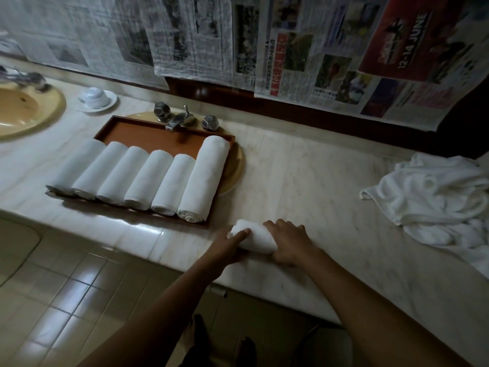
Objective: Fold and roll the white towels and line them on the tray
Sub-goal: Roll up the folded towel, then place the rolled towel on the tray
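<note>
Left hand (229, 246): index straight on top of the roll (254, 239), other fingers hidden (grip cannot be told). Right hand (289, 242): fingers curled over the same roll. Roll: on the table (304, 168), just beside the tray (158, 135), which carries six rolled towels (148, 178). Loose towels (436, 202): far right.

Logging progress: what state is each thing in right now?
Tray: flat on the counter.
Rolled towels: six, lined up on it.
Seventh towel: rolled, on counter, between both hands.
Left hand: straight finger pressing its end.
Right hand: curled over it.
Towel pile: crumpled, unfolded.
</note>
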A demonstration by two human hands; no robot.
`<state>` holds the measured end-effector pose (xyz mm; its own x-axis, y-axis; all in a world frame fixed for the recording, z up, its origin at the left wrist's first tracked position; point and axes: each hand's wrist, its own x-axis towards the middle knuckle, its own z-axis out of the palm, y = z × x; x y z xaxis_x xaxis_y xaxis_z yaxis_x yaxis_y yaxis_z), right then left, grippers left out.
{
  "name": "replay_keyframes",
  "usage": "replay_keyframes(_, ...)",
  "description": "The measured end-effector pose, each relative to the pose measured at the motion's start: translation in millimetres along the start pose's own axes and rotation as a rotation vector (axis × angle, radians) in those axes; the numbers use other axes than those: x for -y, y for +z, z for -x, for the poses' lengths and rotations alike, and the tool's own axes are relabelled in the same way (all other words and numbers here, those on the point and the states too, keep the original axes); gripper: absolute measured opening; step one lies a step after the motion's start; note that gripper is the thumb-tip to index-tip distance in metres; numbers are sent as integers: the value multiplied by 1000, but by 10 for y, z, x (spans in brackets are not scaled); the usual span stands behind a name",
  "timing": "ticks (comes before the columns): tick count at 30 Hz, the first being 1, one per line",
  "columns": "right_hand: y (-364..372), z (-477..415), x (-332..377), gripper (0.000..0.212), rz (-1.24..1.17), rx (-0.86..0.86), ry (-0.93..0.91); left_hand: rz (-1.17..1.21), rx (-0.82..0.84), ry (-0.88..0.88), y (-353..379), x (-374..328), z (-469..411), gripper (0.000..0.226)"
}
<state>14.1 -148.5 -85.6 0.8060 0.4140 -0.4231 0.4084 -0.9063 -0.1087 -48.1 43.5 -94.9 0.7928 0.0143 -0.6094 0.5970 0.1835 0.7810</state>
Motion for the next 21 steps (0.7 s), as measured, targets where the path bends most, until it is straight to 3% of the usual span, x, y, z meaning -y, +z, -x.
replay_keyframes(5,142,328,211,84,-65,-6,-29,139,-19,-38,8,27,168,46)
replay_keyframes(10,111,537,487,87,-153,-188,-95,119,-77,55,-299,-2,337,47)
replay_keyframes(12,34,566,679,90,-373,-270,-35,120,-108,129,-562,-138,438,46)
replay_keyframes(14,-87,594,879,96,-789,-296,136,145,-110,188,-809,-283,534,46)
replay_keyframes(17,-302,525,1318,88,-1408,-79,380,169,-78,258,-1252,-489,689,47)
replay_keyframes(19,-416,443,1614,78,-1691,83,398,117,-51,299,-1535,-570,765,44)
replay_keyframes(21,-508,330,1900,67,-1841,46,359,75,-38,314,-1794,-626,812,40)
